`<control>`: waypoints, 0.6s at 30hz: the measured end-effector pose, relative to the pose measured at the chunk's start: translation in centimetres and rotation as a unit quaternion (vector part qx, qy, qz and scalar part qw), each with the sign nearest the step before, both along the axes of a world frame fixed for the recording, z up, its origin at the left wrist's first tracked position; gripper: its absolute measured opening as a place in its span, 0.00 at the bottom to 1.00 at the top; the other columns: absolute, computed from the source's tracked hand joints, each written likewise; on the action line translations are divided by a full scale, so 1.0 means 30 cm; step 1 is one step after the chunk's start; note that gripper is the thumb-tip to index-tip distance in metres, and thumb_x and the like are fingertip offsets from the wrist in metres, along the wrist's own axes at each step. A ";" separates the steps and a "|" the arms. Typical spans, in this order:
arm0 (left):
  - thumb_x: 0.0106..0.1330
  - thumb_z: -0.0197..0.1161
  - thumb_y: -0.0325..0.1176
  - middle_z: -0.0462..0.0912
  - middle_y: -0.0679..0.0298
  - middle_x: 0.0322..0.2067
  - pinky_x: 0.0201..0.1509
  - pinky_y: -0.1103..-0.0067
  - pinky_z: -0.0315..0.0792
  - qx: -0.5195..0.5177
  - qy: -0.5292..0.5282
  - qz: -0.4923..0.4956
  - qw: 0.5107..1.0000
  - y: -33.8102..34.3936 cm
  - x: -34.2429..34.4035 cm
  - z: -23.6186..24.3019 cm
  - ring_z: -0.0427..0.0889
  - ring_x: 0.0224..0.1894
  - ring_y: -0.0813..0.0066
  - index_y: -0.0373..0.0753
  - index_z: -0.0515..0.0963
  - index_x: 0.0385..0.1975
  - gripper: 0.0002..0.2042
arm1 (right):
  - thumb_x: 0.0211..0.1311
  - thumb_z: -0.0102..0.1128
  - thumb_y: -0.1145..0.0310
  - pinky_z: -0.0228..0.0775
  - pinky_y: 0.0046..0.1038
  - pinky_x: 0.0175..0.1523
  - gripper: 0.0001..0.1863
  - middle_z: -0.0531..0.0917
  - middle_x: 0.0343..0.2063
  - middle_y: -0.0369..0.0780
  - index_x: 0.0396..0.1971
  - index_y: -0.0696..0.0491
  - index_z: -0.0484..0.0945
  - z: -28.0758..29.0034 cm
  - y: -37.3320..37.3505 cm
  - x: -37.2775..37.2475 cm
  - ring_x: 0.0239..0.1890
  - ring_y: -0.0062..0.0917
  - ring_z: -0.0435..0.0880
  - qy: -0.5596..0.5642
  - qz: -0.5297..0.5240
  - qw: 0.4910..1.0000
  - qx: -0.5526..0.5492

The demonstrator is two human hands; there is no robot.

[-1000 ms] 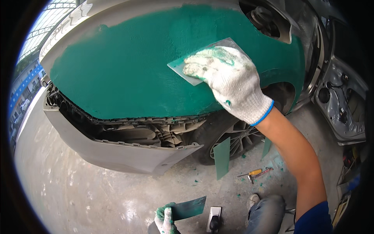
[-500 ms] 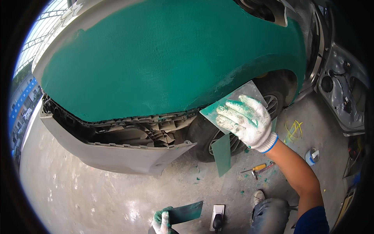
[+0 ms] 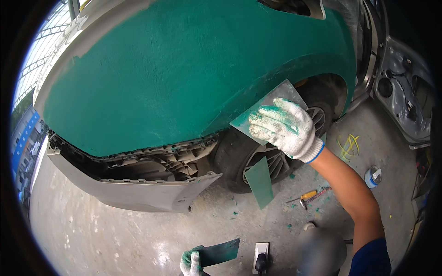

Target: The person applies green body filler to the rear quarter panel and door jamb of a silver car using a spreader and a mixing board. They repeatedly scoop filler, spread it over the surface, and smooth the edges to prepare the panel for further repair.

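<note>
My right hand (image 3: 285, 128), in a white knitted glove smeared with green, presses a translucent spreader sheet (image 3: 260, 117) against the wheel arch edge of a car fender. A rough coat of green filler covers the fender (image 3: 184, 69). At the bottom of the view my gloved left hand (image 3: 191, 261) grips a dark, green-coated flat spreader plate (image 3: 221, 252) by one end. Below my right hand, another green sheet (image 3: 260, 184) stands tilted before the front wheel (image 3: 276, 165).
The bumper (image 3: 133, 191) hangs apart from the fender. A screwdriver (image 3: 307, 195), a sanding block (image 3: 261, 257), yellow cord (image 3: 348, 146) and a can (image 3: 372, 177) are on the concrete floor. A stripped car door (image 3: 400, 92) stands open at the right.
My right hand has slid the sheet slightly up and left along the arch edge. The view has tilted a little. My left hand keeps its hold.
</note>
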State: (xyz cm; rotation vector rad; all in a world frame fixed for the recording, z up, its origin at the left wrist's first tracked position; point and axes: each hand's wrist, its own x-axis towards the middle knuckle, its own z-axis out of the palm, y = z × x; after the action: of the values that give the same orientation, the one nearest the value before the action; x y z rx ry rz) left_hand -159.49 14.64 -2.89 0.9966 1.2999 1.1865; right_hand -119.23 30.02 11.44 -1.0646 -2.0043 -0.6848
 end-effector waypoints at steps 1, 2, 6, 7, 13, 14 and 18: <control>0.73 0.59 0.36 0.83 0.65 0.39 0.46 0.80 0.73 -0.005 0.004 0.000 1.000 -0.006 -0.001 0.002 0.78 0.39 0.79 0.32 0.81 0.46 0.13 | 0.69 0.51 0.67 0.68 0.37 0.67 0.15 0.85 0.51 0.37 0.52 0.45 0.82 0.025 -0.023 0.000 0.57 0.29 0.82 -0.127 -0.077 0.982 0.114; 0.73 0.59 0.36 0.83 0.65 0.39 0.47 0.80 0.74 -0.007 0.007 0.002 1.000 -0.011 -0.001 0.008 0.78 0.40 0.79 0.32 0.81 0.46 0.13 | 0.66 0.54 0.66 0.69 0.36 0.66 0.15 0.85 0.51 0.36 0.50 0.43 0.83 0.077 -0.043 -0.015 0.55 0.27 0.82 -0.129 -0.084 0.979 0.130; 0.74 0.59 0.37 0.84 0.64 0.39 0.47 0.80 0.74 -0.010 0.023 0.007 1.000 -0.012 0.008 0.043 0.79 0.40 0.78 0.32 0.81 0.46 0.13 | 0.62 0.57 0.68 0.72 0.33 0.62 0.14 0.87 0.47 0.31 0.45 0.40 0.86 0.293 -0.016 -0.106 0.50 0.24 0.84 -0.082 -0.092 0.970 0.207; 0.74 0.59 0.37 0.84 0.64 0.40 0.48 0.79 0.74 -0.009 0.013 0.008 1.000 -0.010 0.006 0.036 0.79 0.41 0.78 0.32 0.81 0.46 0.13 | 0.61 0.58 0.70 0.72 0.33 0.61 0.14 0.87 0.48 0.30 0.45 0.41 0.86 0.362 0.019 -0.112 0.50 0.25 0.84 -0.084 -0.077 0.966 0.230; 0.73 0.59 0.37 0.84 0.64 0.40 0.48 0.79 0.74 -0.007 0.010 0.001 1.000 0.010 0.007 -0.032 0.79 0.41 0.77 0.32 0.82 0.46 0.14 | 0.56 0.61 0.72 0.74 0.32 0.60 0.14 0.87 0.46 0.30 0.41 0.42 0.87 0.447 0.113 -0.160 0.49 0.24 0.85 -0.122 -0.068 0.969 0.206; 0.73 0.59 0.37 0.84 0.64 0.40 0.48 0.79 0.74 -0.015 0.009 0.004 1.000 0.010 0.008 -0.030 0.79 0.41 0.77 0.32 0.82 0.47 0.14 | 0.56 0.62 0.71 0.74 0.32 0.60 0.13 0.88 0.45 0.30 0.40 0.41 0.88 0.398 0.101 -0.188 0.48 0.23 0.85 -0.114 -0.056 0.973 0.195; 0.73 0.59 0.38 0.84 0.64 0.40 0.49 0.79 0.73 -0.041 -0.006 0.000 0.999 0.019 0.031 -0.033 0.79 0.41 0.78 0.32 0.82 0.47 0.14 | 0.56 0.65 0.67 0.73 0.30 0.62 0.12 0.89 0.43 0.32 0.41 0.45 0.88 0.240 0.015 -0.166 0.48 0.23 0.85 -0.102 -0.027 0.982 0.154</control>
State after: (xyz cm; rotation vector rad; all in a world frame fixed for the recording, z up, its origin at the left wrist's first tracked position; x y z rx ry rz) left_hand -158.57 15.19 -3.87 0.9289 1.3286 1.1271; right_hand -124.20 30.47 18.66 -0.8944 -1.9597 -1.1326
